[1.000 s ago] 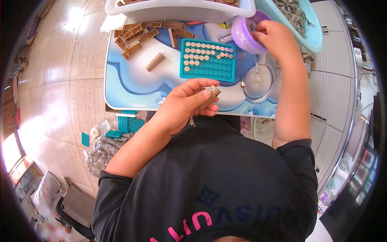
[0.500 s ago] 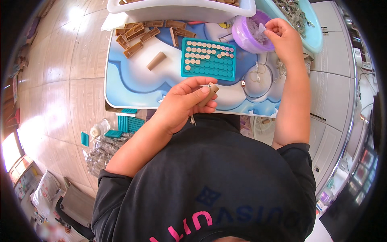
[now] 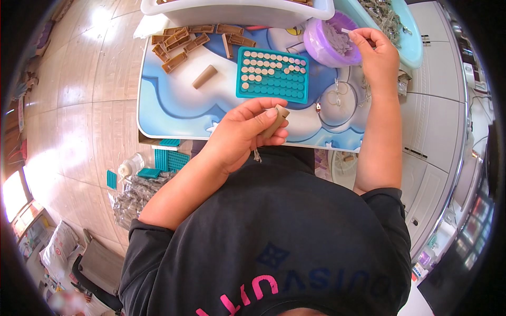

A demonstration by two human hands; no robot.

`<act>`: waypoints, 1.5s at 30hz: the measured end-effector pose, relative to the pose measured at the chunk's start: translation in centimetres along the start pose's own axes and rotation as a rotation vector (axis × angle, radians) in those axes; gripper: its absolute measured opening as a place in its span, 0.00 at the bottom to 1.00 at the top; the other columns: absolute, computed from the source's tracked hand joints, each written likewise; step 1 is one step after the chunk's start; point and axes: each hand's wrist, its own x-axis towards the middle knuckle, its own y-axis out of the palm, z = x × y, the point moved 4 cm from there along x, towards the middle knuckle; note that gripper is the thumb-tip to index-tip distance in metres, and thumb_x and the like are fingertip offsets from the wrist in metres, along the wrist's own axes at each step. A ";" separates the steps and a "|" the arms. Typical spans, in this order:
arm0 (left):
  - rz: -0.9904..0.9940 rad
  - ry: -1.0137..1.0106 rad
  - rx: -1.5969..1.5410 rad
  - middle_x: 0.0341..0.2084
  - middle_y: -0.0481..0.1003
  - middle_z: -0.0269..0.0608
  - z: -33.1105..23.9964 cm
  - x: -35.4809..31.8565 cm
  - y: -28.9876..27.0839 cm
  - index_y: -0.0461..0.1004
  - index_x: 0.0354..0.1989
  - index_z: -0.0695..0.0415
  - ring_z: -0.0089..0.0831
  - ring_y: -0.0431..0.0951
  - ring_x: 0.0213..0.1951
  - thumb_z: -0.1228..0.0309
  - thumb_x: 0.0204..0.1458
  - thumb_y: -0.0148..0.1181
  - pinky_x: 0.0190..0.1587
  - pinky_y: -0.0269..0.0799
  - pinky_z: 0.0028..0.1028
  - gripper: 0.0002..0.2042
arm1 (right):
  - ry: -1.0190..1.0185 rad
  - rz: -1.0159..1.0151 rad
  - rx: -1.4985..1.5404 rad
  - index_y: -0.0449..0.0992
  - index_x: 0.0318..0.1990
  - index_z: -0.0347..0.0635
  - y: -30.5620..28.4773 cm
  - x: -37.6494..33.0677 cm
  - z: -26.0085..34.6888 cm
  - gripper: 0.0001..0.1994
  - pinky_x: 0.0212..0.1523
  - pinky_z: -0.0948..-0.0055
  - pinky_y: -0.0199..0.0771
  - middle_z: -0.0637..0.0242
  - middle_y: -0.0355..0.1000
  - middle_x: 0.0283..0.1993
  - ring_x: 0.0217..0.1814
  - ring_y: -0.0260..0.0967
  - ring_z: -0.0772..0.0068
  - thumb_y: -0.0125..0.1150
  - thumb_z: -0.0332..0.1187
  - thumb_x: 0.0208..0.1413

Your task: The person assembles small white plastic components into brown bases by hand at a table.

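Observation:
Above the table's near edge, my left hand (image 3: pixel 245 124) is closed around a tan tapered piece (image 3: pixel 275 122); a pale string tuft hangs below that hand. Over the right rim of a purple tub (image 3: pixel 311 48), my right hand (image 3: pixel 377 50) pinches a small whitish strip (image 3: pixel 346 31) between thumb and fingertips. Many similar pale pieces (image 3: pixel 337 42) lie in the tub. A teal tray (image 3: pixel 279 97) on the table carries rows of round beige discs (image 3: pixel 258 71), with bare slots in its lower right. A second tan piece (image 3: pixel 205 77) lies alone to the tray's left.
Brown hollow pieces (image 3: pixel 179 39) lie heaped at the far left of the table (image 3: pixel 168 116). A white bin (image 3: pixel 237 16) stands behind them. At the far right is a light-blue basin (image 3: pixel 414 42) of wrapped items. A wire ring (image 3: pixel 337 126) lies right of the tray.
My right hand has come out of the tub slightly to the right, now pinching a single strip rather than a cluster of pale pieces. My left hand has shifted slightly, turning the tan piece.

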 end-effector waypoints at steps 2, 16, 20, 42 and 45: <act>0.011 0.002 -0.041 0.36 0.74 0.43 0.0 0.1 0.0 0.67 0.52 0.60 0.28 0.76 0.35 0.68 0.60 0.48 0.40 0.75 0.25 0.14 | 0.002 -0.026 0.061 0.77 0.33 0.37 -0.1 -0.1 0.0 0.09 0.31 0.83 0.65 0.75 0.72 0.26 0.27 0.64 0.85 0.63 0.34 0.51; 0.095 -0.011 -0.268 0.39 0.73 0.44 0.5 0.6 -0.5 0.65 0.52 0.65 0.30 0.75 0.41 0.68 0.60 0.48 0.46 0.73 0.27 0.16 | -0.167 -0.184 0.374 0.78 0.32 0.36 0.1 -2.6 1.5 0.04 0.31 0.83 0.65 0.71 0.73 0.32 0.29 0.65 0.83 0.64 0.27 0.49; 0.127 0.000 -0.334 0.40 0.73 0.44 0.6 0.9 -0.7 0.65 0.51 0.65 0.30 0.75 0.41 0.68 0.59 0.47 0.46 0.73 0.27 0.16 | -0.482 0.039 0.212 0.76 0.29 0.36 1.9 -8.1 5.9 0.03 0.34 0.78 0.68 0.65 0.73 0.31 0.32 0.69 0.75 0.63 0.22 0.46; 0.045 0.041 -0.280 0.37 0.75 0.46 0.5 0.8 -0.7 0.70 0.45 0.68 0.32 0.77 0.40 0.70 0.58 0.49 0.48 0.71 0.30 0.13 | -0.497 0.154 0.199 0.75 0.33 0.37 4.1 -13.2 6.6 0.08 0.28 0.72 0.73 0.61 0.72 0.33 0.29 0.72 0.64 0.63 0.19 0.42; 0.021 0.038 -0.260 0.35 0.75 0.43 0.4 0.8 -0.5 0.70 0.45 0.67 0.31 0.77 0.38 0.70 0.58 0.50 0.47 0.71 0.29 0.13 | -0.515 0.162 0.191 0.75 0.32 0.37 4.1 -13.3 6.6 0.08 0.27 0.72 0.72 0.61 0.72 0.33 0.28 0.72 0.63 0.64 0.20 0.42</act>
